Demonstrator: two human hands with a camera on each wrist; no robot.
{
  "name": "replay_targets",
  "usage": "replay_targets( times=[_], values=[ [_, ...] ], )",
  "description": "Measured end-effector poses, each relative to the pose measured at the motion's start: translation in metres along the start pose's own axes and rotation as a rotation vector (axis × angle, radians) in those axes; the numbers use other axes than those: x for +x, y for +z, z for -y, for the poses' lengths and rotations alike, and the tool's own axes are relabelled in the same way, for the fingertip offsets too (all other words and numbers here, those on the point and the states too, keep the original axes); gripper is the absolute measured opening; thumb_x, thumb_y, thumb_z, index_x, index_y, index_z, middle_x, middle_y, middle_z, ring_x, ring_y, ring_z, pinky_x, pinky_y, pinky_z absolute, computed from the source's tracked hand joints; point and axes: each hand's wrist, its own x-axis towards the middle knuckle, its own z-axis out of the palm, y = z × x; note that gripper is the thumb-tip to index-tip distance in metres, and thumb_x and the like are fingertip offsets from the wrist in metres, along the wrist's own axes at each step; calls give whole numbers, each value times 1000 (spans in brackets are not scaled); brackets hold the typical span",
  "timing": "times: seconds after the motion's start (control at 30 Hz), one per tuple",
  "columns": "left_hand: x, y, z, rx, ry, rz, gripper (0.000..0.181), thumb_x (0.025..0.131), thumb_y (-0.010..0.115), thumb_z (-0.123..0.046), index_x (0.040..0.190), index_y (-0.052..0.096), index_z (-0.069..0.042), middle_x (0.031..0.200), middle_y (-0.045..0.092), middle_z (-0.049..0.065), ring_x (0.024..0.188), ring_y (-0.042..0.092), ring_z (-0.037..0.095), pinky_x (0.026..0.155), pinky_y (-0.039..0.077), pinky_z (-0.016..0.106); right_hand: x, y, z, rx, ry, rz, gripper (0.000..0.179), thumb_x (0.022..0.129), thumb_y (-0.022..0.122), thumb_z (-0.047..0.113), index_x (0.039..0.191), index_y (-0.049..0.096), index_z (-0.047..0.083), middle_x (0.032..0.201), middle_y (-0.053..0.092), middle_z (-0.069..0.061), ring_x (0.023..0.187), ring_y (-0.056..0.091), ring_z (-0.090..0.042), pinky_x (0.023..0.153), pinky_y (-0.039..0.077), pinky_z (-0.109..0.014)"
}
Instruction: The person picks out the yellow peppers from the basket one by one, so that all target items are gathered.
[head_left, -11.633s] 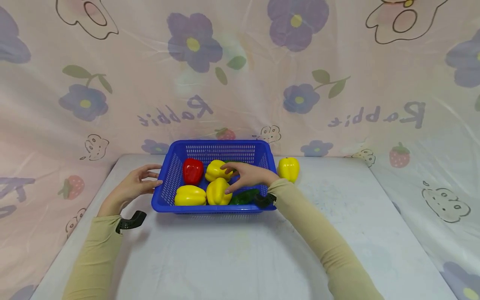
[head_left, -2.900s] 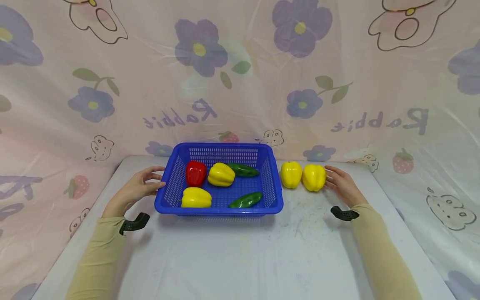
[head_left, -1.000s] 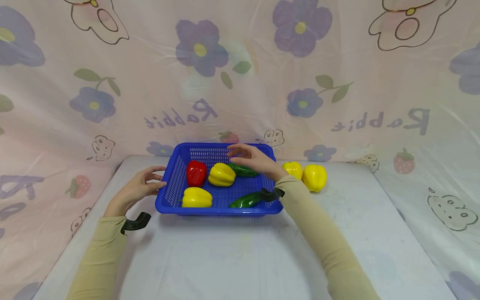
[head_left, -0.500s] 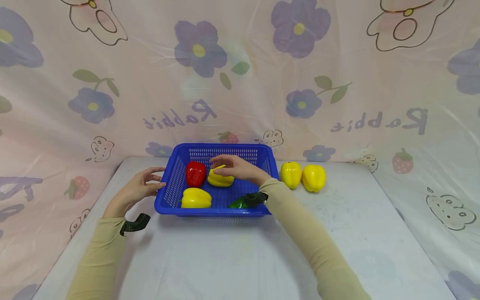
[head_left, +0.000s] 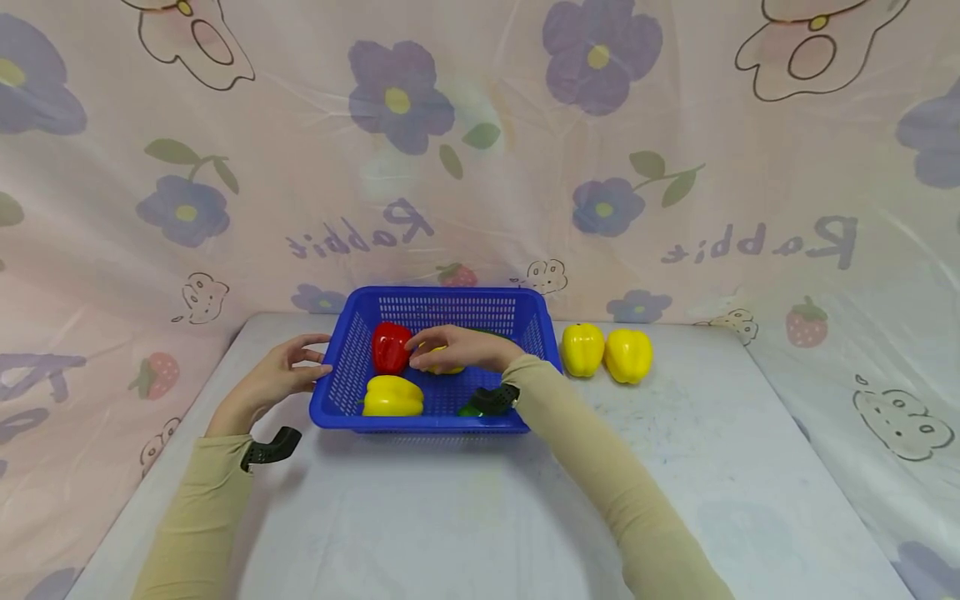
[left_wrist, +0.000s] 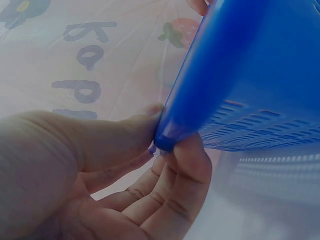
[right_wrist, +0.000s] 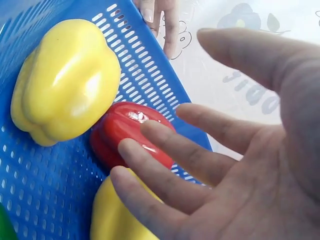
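Right now your right hand point(head_left: 457, 348) reaches into the blue basket point(head_left: 435, 302) and lies over a yellow pepper point(right_wrist: 112, 212) at the back of it, your fingers point(right_wrist: 165, 170) spread and only loosely bent across its top; the right wrist view shows them lying on it rather than wrapped round it, so it is laid on the pepper, with no real grasp. Just beside your fingertips, on their left, sits the red pepper point(head_left: 388, 346), and your fingers partly cover it in the right wrist view. Nearer to you in the basket lies a second yellow pepper point(head_left: 392, 397), apart from your hand, and a green pepper point(head_left: 472, 408) shows only partly behind your right wrist. Your left hand point(head_left: 279, 379) holds the basket's left rim, thumb point(left_wrist: 135, 125) and fingers pinching the edge between them. On the table point(head_left: 480, 517), just to the right of the basket, two more yellow peppers point(head_left: 606, 352) stand side by side, touching or nearly so.
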Motion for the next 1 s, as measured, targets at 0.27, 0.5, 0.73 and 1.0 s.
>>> replay_targets(
  times=[0.27,0.5,0.73,1.0],
  values=[
    [1,-1,1,-4,1,12,64,94,62,-15,146,28,0,119,48,29,88,64,27,78,56,35,3,3,1,-2,44,6,48,95,60,24,135,49,0,121,58,-7,118,50,-36,98,45,-43],
    [0,-2,2,-11,-5,11,64,95,61,-15,147,27,-1,121,48,30,90,64,28,80,55,36,10,9,2,29,102,15,45,95,60,22,134,51,1,122,58,-6,117,52,-37,97,46,-45],
    [1,-2,3,-20,-3,12,64,95,62,-15,147,27,-1,120,48,29,89,64,29,80,56,36,16,14,-2,7,181,18,39,93,63,26,126,57,8,121,58,-3,113,55,-31,94,48,-43],
    [2,-2,3,-12,-3,18,64,94,62,-16,147,27,-1,119,48,29,89,64,30,80,56,36,19,19,-2,-66,229,31,43,91,65,34,127,58,12,122,57,-1,105,59,-22,91,50,-40]
  ],
)
